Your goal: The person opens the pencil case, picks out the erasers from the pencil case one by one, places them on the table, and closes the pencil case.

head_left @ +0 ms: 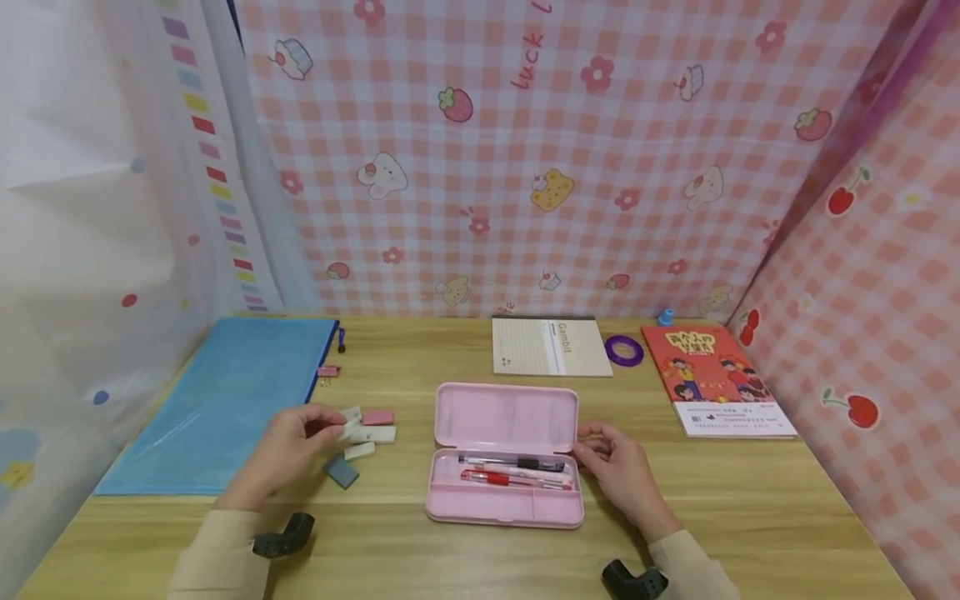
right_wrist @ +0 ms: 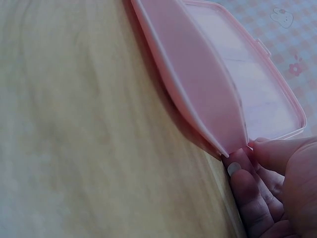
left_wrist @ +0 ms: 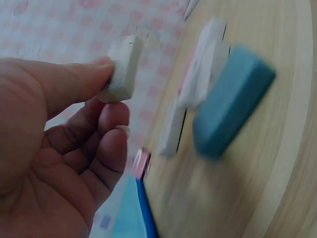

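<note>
My left hand (head_left: 296,442) pinches a white eraser (left_wrist: 124,67) between thumb and fingers, above a small group of erasers on the table. Lying in that group are a pink eraser (head_left: 377,417), a long white eraser (head_left: 378,434), a smaller white one (head_left: 360,450) and a blue-grey one (head_left: 341,472). In the middle, a pink pencil case (head_left: 480,502) lies with its lid (head_left: 506,417) raised; black, red and pink-white pens (head_left: 517,477) rest in its rear compartment. With thumb and fingertips, my right hand (head_left: 618,471) pinches the case's right edge near the hinge.
A blue zip folder (head_left: 217,408) covers the table's left side, with a pink clip (head_left: 328,372) beside it. Toward the back lie a notebook (head_left: 543,348) and a purple tape ring (head_left: 624,351). A red book (head_left: 708,367) sits right, a small blue item (head_left: 665,317) behind it.
</note>
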`<action>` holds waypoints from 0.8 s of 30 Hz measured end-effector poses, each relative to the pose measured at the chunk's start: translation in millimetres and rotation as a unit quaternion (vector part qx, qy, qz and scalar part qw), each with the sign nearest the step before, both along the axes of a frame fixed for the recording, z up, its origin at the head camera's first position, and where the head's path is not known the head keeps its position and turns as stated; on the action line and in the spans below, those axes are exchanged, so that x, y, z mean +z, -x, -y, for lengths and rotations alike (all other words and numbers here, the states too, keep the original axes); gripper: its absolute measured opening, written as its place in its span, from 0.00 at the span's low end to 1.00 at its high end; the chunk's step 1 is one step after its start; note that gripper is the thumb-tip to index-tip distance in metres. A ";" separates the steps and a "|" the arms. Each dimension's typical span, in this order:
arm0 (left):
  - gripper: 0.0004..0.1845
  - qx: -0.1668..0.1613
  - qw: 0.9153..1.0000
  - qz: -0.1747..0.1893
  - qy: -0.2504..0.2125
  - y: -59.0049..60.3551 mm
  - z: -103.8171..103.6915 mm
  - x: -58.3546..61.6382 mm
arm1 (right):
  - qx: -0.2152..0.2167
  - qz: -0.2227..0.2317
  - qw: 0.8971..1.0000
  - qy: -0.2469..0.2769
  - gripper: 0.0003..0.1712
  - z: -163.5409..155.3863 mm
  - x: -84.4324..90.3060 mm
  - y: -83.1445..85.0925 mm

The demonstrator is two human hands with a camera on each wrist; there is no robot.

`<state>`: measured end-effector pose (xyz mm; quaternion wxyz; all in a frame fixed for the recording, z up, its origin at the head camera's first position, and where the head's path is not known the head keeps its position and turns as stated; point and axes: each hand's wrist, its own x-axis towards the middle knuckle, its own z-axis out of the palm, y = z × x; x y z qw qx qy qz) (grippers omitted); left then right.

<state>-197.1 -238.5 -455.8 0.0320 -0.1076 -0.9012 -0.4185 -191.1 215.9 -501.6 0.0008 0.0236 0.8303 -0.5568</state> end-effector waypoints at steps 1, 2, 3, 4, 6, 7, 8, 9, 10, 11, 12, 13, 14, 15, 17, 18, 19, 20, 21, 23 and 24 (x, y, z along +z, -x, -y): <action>0.05 0.004 1.000 0.003 0.004 0.4 3.4 -0.9 | -0.001 -0.001 1.000 0.000 0.10 -0.2 0.0 -0.1; 0.05 0.009 1.000 0.004 0.010 0.7 6.6 -1.8 | -0.001 -0.001 1.000 -0.001 0.10 -0.4 -0.1 -0.1; 0.05 0.013 1.000 0.006 0.014 0.7 9.5 -2.7 | -0.002 -0.002 1.000 -0.003 0.10 -0.6 -0.1 0.0; 0.06 0.016 1.000 0.009 0.018 0.6 12.2 -3.4 | -0.002 -0.003 1.000 -0.005 0.11 -0.6 0.0 0.2; 0.06 0.022 0.999 0.016 0.026 0.3 16.5 -4.9 | -0.002 -0.003 1.000 -0.007 0.11 -0.7 0.2 0.6; 0.06 0.024 0.999 0.016 0.030 0.4 18.1 -5.9 | -0.002 -0.004 1.000 -0.007 0.11 -0.7 0.2 0.9; 0.06 0.023 0.999 0.019 0.036 0.2 19.5 -6.9 | -0.002 -0.005 1.000 -0.007 0.11 -0.6 0.3 1.3; 0.06 0.021 0.999 0.021 0.040 -0.1 20.4 -7.6 | -0.003 -0.006 1.000 -0.006 0.11 -0.5 0.5 1.5; 0.06 0.018 0.999 0.024 0.044 -0.1 20.9 -8.1 | -0.003 -0.008 1.000 -0.004 0.11 -0.2 0.8 1.4; 0.06 0.016 0.998 0.025 0.047 0.2 21.3 -8.7 | -0.003 -0.008 1.000 -0.001 0.11 0.1 0.7 1.4; 0.05 0.015 0.998 0.025 0.050 0.3 21.6 -9.4 | -0.004 -0.011 1.000 0.001 0.11 0.3 0.6 1.3; 0.05 0.013 0.998 0.026 0.053 0.5 21.7 -9.9 | -0.003 -0.012 1.000 0.002 0.11 0.7 0.8 1.0; 0.05 0.011 0.998 0.027 0.054 0.4 21.7 -10.2 | -0.005 -0.011 1.000 0.004 0.11 0.9 0.7 1.0; 0.05 0.010 0.998 0.026 0.056 0.6 21.8 -10.6 | -0.005 -0.010 1.000 0.005 0.11 1.1 0.4 0.8; 0.04 0.009 0.998 0.023 0.063 1.0 22.2 -11.8 | -0.006 -0.008 1.000 0.003 0.11 1.2 -0.2 1.0; 0.04 0.009 0.997 0.020 0.067 1.2 22.3 -12.5 | -0.006 -0.007 1.000 0.002 0.11 1.3 -0.4 0.9; 0.04 0.007 0.997 0.017 0.070 1.6 22.4 -13.0 | -0.007 -0.005 1.000 0.000 0.11 1.2 -0.6 1.1; 0.04 0.004 0.997 0.012 0.073 2.0 22.6 -13.7 | -0.007 -0.004 1.000 0.000 0.11 1.2 -1.0 1.4; 0.04 0.002 0.997 0.007 0.076 2.5 22.6 -14.5 | -0.007 -0.005 1.000 0.001 0.11 1.2 -1.2 1.4; 0.03 0.000 0.997 0.001 0.079 3.6 22.4 -16.0 | -0.008 -0.003 1.000 0.002 0.11 1.3 -1.5 1.3; 0.03 -0.001 0.997 -0.002 0.080 4.2 22.2 -16.6 | -0.008 -0.004 1.000 0.004 0.11 1.4 -1.8 1.5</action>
